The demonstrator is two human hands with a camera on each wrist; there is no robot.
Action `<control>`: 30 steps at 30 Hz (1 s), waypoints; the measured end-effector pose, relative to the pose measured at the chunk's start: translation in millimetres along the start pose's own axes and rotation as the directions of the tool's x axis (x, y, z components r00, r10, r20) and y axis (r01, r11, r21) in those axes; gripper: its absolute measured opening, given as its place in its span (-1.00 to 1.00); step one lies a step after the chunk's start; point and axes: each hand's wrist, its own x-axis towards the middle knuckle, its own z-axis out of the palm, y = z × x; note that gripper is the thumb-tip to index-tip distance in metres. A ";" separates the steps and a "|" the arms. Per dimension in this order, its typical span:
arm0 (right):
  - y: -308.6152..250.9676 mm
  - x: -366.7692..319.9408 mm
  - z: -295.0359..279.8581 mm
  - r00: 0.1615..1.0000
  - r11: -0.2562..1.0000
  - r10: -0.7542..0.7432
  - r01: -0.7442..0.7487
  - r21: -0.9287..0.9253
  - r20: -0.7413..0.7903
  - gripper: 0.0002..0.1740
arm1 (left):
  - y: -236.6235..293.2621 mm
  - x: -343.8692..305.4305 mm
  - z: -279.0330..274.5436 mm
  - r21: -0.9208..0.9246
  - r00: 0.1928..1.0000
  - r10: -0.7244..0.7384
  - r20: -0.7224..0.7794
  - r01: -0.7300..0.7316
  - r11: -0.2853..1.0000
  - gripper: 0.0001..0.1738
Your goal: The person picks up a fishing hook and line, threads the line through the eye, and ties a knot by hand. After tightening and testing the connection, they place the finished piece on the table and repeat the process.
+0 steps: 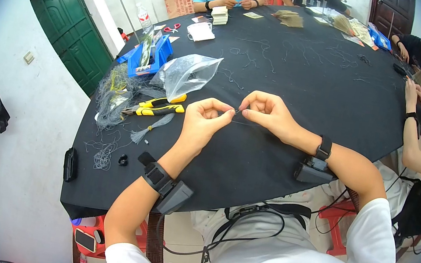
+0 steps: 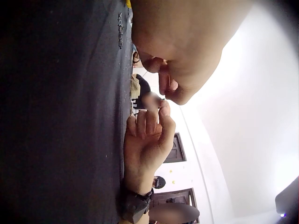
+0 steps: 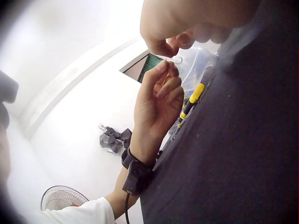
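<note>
Both hands meet above the black tablecloth (image 1: 295,73) in the head view, fingertips nearly touching. The left hand (image 1: 203,122) pinches a thin dark thread (image 1: 244,123) between thumb and forefinger. The right hand (image 1: 267,115) pinches at the same small spot, its other fingers curled. In the left wrist view the right hand (image 2: 148,144) faces the left hand (image 2: 187,46). From the right wrist view, a tiny light bit (image 3: 166,60) shows at the tips of the left hand (image 3: 156,102), close below the right hand (image 3: 191,23). What exactly is pinched is too small to tell.
Left of the hands lie yellow-black pliers (image 1: 162,109), a clear plastic bag (image 1: 186,76), a blue bin (image 1: 151,57), a tangle of grey threads (image 1: 112,98) and a tassel (image 1: 151,129). Other people sit around the table's far and right sides, with stacks of cards (image 1: 219,15).
</note>
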 end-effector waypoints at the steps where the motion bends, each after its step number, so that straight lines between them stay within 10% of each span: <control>1: -0.2 0.0 0.2 1.000 1.000 -0.008 0.008 -0.005 0.000 -0.92 | 0.2 0.2 0.0 0.008 1.000 0.000 -0.007 0.000 1.000 -0.92; 30: -2.5 -1.2 2.4 0.984 0.982 -0.152 0.140 -0.129 -0.093 -0.93 | -4.7 2.7 2.8 0.042 0.997 0.064 -0.031 -0.063 0.997 -0.88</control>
